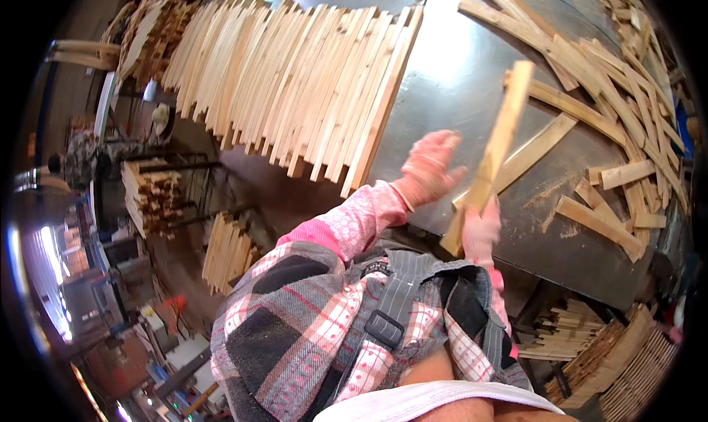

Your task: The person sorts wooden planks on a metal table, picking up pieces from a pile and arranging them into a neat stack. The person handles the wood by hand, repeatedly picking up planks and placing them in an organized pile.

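My right hand (481, 234) grips a wooden strip (500, 131) near its lower end, and the strip slants up and away over the metal table (424, 120). My left hand (431, 169), a little blurred, is open to the left of that strip, with its thumb apart from the fingers and nothing in it. Both hands look covered by pale pinkish gloves. Beneath the held strip, another wooden strip (535, 153) lies slantwise on the table. A long row of wooden strips (295, 83) lies side by side to the left of my hands.
Loose wooden strips (590, 75) are heaped crosswise on the table's right side, with short offcuts (601, 227) and sawdust (568, 201) nearer me. Stacked strips (564, 330) stand below at the right. More wood stacks (151, 197) sit on a rack at the left.
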Demonstrator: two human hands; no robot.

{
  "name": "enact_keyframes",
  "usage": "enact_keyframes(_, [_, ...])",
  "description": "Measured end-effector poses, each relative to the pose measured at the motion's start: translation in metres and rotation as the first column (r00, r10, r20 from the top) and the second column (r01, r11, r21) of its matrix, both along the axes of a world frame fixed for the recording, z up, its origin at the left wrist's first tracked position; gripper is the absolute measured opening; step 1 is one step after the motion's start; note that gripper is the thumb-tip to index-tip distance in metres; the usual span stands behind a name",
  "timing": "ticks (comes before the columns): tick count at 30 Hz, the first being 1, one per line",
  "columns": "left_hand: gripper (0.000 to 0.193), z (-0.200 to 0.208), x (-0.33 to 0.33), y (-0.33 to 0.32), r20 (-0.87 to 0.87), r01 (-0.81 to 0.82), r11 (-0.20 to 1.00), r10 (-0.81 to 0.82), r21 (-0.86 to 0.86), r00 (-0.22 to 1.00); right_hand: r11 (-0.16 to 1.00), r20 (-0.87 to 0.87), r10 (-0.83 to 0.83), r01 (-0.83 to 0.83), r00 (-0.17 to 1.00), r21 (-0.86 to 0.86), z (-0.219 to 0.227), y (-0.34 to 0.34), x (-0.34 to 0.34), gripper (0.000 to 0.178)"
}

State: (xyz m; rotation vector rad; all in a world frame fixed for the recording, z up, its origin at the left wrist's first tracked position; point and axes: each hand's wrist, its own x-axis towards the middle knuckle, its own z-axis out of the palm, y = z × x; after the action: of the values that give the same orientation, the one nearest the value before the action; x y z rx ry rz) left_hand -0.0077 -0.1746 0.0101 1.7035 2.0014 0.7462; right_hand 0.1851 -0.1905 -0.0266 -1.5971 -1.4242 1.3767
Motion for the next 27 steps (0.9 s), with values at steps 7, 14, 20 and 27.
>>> enact_keyframes(7, [0.059,0.012,-0.032,-0.001,-0.002,0.135,0.944,-0.141,0.302,0.990,0.757,-0.023,0.626,-0.615,0.779,-0.219,-0.039,0.041,-0.125,0.049])
enact_keyframes(14, [0.067,-0.044,-0.142,0.010,-0.284,-0.085,0.996,0.092,0.038,0.954,0.411,0.465,0.850,-0.864,0.248,-0.290,0.021,0.112,-0.167,0.043])
enact_keyframes(20, [0.061,-0.055,-0.121,0.030,-0.213,-0.056,0.990,0.083,0.127,0.973,0.877,0.917,0.214,-0.480,0.336,-0.029,0.015,0.324,-0.013,0.056])
enact_keyframes(27, [0.050,-0.021,-0.061,0.101,0.193,-0.154,0.984,0.134,0.091,0.972,0.855,0.936,0.343,-0.440,0.082,-0.275,0.011,0.411,0.077,0.059])
